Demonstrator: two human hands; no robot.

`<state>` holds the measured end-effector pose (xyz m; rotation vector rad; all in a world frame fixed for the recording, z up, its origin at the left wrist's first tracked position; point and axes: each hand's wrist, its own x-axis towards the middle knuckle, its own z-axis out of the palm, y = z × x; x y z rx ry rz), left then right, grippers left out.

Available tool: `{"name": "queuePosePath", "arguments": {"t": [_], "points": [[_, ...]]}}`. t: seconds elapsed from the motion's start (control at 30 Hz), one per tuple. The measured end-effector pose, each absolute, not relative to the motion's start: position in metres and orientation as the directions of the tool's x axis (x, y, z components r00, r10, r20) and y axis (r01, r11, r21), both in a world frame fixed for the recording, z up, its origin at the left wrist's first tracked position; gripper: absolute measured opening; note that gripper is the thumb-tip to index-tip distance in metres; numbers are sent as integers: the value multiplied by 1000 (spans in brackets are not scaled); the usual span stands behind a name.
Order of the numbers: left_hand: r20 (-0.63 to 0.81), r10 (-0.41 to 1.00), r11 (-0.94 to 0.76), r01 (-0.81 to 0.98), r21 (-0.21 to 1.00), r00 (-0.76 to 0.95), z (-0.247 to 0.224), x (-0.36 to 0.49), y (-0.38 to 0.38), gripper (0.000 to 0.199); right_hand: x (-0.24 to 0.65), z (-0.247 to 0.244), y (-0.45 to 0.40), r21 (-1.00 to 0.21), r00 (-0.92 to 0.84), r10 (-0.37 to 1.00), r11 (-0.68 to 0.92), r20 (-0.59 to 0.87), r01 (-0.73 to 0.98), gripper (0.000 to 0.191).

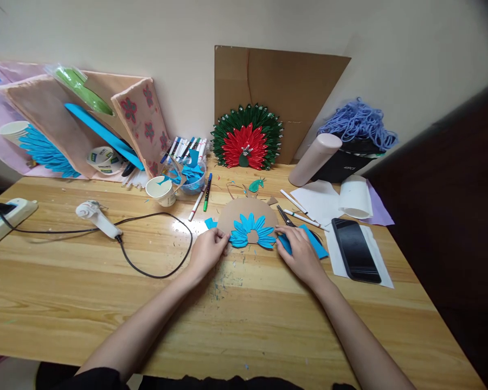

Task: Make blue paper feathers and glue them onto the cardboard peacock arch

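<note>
A brown cardboard half-disc [230,212] lies on the wooden table, with a fan of blue paper petals [262,223] around a bare patch at its lower middle. My left hand [209,248] pinches the lower left edge of the piece, fingers pressed together. At the lower right edge is my right hand [301,252], its thumb and fingertips closed on the border. Beside and partly under my right hand are a folded blue sheet [316,242] and dark scissors [284,215]. A small blue scrap [210,222] sits above my left hand.
A glue gun [100,219] with a looping cable is at the left. Behind stand a paper cup [161,190], a tub of blue scraps [192,179], markers and a red-green peacock fan [247,138]. A phone [355,250] and pink bottle [315,160] are at the right.
</note>
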<state>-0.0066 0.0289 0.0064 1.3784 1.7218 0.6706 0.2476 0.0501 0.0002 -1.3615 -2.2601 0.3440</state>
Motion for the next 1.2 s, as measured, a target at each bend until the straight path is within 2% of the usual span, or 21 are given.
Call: {"name": "queuePosePath", "arguments": {"t": [0.33,0.57,0.77,1.03,1.13,1.2], "points": [[-291,954,287,472,834,-67,6,-12,29,29,247,-2,50,-428,-399,884,466,242,774,22],[-301,951,309,182,933,-73,19,-49,16,30,249,-1,50,-438,-381,870,488,314,755,20],[-295,937,299,-9,954,-186,24,-83,-6,32,221,11,40,-490,-389,841,537,376,686,17],[-98,896,129,44,991,-433,32,-122,-39,20,120,32,35,-583,-610,706,680,360,443,15],[41,828,59,160,985,-559,33,-139,-55,18,66,34,43,-684,-654,693,636,304,356,15],[124,785,56,269,962,-607,31,-153,-66,17,27,30,49,-752,-693,692,562,200,344,15]]}}
